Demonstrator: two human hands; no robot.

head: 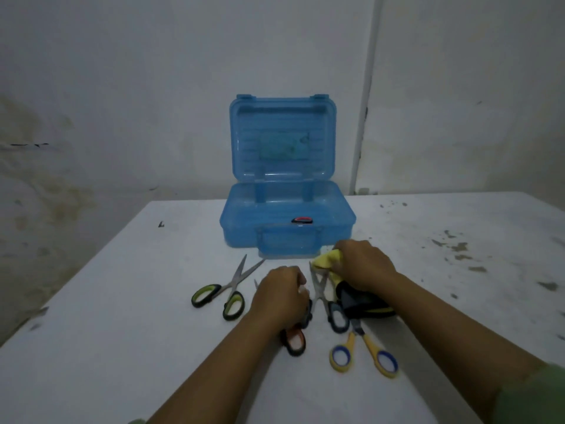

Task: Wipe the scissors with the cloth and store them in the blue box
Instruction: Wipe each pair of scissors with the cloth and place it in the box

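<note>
Head view, dim light. Left hand (282,296) lies knuckles-up over the orange-handled scissors (295,339); fingers are curled down around them near the pivot, one orange-and-black loop showing below the wrist, a blade tip just visible past the hand. Right hand (363,266) clutches the yellow cloth (327,260), bunched soft fabric with a dark grey part trailing under the wrist onto the table (122,332).

Between the two hands: blue-grey-handled scissors (325,296), steel blades slightly parted, tips touching the cloth. Left of the left hand, well apart from it: green-handled scissors (224,293), blades spread in a V. Near the right forearm: yellow-handled scissors (363,351) with blue-lined oval loops, blades hidden under the dark cloth.

Blue box (287,215) stands just beyond the hands, translucent ribbed plastic, lid upright, front latch hanging down. Inside, a red-and-black handle (302,220) shows; cannot tell more of it. Table surface matte white, scuffed and flecked dark on the right.
</note>
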